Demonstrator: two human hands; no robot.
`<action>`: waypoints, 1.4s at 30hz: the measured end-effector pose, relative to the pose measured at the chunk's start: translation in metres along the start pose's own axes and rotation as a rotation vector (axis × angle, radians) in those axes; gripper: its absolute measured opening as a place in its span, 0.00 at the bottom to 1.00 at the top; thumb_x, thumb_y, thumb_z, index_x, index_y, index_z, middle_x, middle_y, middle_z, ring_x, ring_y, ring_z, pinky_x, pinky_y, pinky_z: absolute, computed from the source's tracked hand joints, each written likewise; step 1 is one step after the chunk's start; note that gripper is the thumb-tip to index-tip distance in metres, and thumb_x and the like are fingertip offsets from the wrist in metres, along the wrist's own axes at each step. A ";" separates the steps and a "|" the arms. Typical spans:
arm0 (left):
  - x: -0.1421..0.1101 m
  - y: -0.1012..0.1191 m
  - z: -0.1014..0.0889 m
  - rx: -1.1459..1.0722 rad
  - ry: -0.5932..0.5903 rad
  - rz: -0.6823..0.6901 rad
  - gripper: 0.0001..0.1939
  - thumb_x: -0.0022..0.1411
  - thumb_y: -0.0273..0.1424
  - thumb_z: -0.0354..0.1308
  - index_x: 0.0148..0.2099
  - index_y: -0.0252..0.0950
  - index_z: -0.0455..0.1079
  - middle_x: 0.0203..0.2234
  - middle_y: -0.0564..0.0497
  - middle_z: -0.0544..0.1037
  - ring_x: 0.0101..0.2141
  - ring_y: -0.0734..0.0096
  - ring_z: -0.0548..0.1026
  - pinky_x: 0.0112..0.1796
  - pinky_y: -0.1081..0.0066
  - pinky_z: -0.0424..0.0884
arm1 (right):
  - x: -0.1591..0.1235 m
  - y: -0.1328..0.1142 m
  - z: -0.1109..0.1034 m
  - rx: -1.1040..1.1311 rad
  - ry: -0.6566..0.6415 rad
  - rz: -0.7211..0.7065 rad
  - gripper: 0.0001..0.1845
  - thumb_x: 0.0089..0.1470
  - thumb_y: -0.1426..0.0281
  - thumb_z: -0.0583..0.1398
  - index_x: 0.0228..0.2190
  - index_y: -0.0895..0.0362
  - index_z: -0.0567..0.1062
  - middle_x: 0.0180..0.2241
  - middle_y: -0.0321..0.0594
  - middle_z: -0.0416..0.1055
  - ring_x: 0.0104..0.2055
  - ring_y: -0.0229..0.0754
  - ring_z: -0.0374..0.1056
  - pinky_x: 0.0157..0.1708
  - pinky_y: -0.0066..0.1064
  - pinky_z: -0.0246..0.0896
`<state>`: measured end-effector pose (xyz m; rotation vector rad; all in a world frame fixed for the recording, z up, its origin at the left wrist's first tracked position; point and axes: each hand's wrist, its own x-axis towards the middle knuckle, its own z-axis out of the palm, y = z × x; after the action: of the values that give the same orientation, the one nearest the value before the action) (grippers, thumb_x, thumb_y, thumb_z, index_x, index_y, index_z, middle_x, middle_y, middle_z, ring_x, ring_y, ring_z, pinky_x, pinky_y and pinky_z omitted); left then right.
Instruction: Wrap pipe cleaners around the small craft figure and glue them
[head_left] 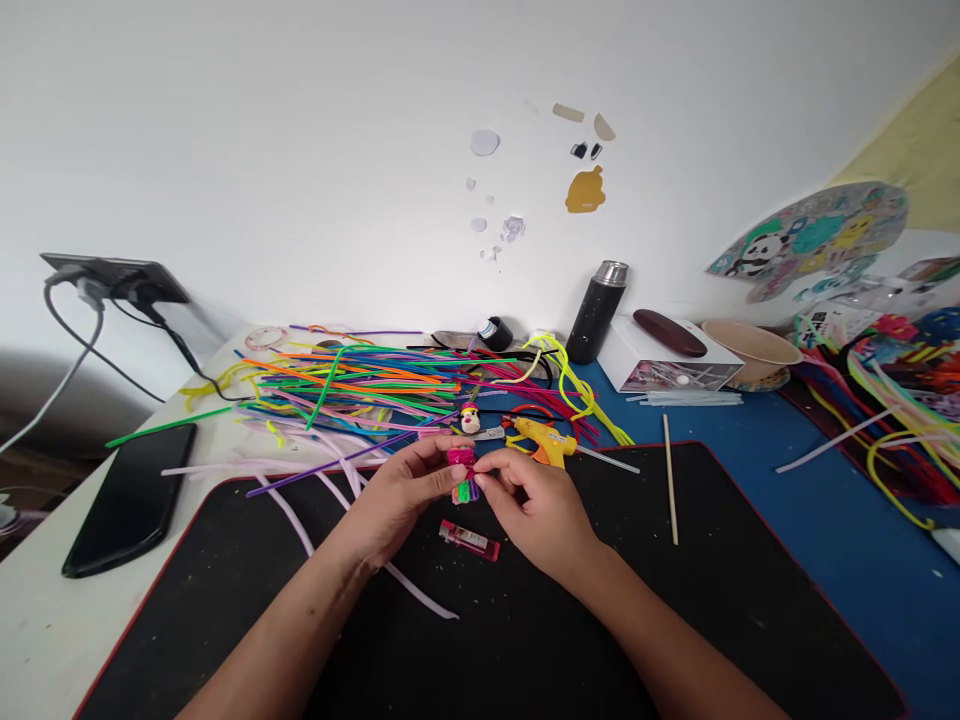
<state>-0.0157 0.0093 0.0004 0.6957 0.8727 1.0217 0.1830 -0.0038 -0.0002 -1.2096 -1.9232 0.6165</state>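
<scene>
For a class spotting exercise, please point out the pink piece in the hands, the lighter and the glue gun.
Pink piece (461, 457), head view: on its upper part.
Lighter (470, 541), head view: middle of its side.
Glue gun (546, 438), head view: on its yellow body.

no text, brand or number legible from where i stand. marked items logged below, dial centred on the lighter (480, 543).

- lighter: pale sticker (471, 538) along its body carries dark characters; too small and blurred to read.
- one o'clock: yellow glue gun (546, 440), small pale patch on its side; i cannot tell whether it bears lettering.
- between twelve and one: small silvery strip (491, 433), dark marks on its face, unreadable.
- two o'clock, far edge: printed packaging (816, 328), black character-like marks, unreadable.
- between ten and eleven: flat round disc (266, 338), reddish marks around it; letters or pattern, cannot say.
</scene>
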 end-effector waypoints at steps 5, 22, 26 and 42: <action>0.000 0.000 0.000 0.018 -0.017 -0.002 0.21 0.45 0.34 0.84 0.43 0.40 0.87 0.38 0.48 0.85 0.38 0.66 0.77 0.42 0.71 0.71 | -0.001 0.000 -0.001 -0.028 -0.020 0.008 0.07 0.66 0.67 0.61 0.39 0.52 0.81 0.20 0.27 0.60 0.21 0.35 0.60 0.24 0.27 0.53; 0.000 -0.003 -0.004 0.003 -0.044 -0.067 0.17 0.50 0.30 0.78 0.44 0.37 0.84 0.35 0.49 0.81 0.34 0.68 0.76 0.37 0.71 0.69 | -0.002 -0.001 0.004 -0.119 -0.023 -0.102 0.05 0.59 0.74 0.59 0.35 0.53 0.75 0.16 0.24 0.61 0.18 0.34 0.58 0.25 0.27 0.51; 0.001 -0.003 -0.004 -0.026 -0.035 -0.079 0.17 0.49 0.28 0.77 0.43 0.36 0.84 0.34 0.49 0.81 0.33 0.69 0.76 0.36 0.71 0.70 | -0.002 -0.002 0.003 -0.129 -0.033 -0.093 0.05 0.59 0.74 0.60 0.35 0.53 0.75 0.16 0.24 0.62 0.18 0.34 0.59 0.25 0.27 0.52; 0.002 -0.003 -0.005 -0.047 -0.030 -0.087 0.18 0.47 0.27 0.78 0.43 0.34 0.85 0.33 0.47 0.84 0.33 0.68 0.77 0.37 0.70 0.70 | -0.002 0.001 0.003 -0.110 -0.047 -0.063 0.05 0.58 0.74 0.60 0.35 0.53 0.75 0.17 0.23 0.60 0.18 0.34 0.58 0.25 0.27 0.52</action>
<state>-0.0182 0.0108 -0.0046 0.6264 0.8431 0.9489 0.1814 -0.0053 -0.0034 -1.2062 -2.0496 0.5156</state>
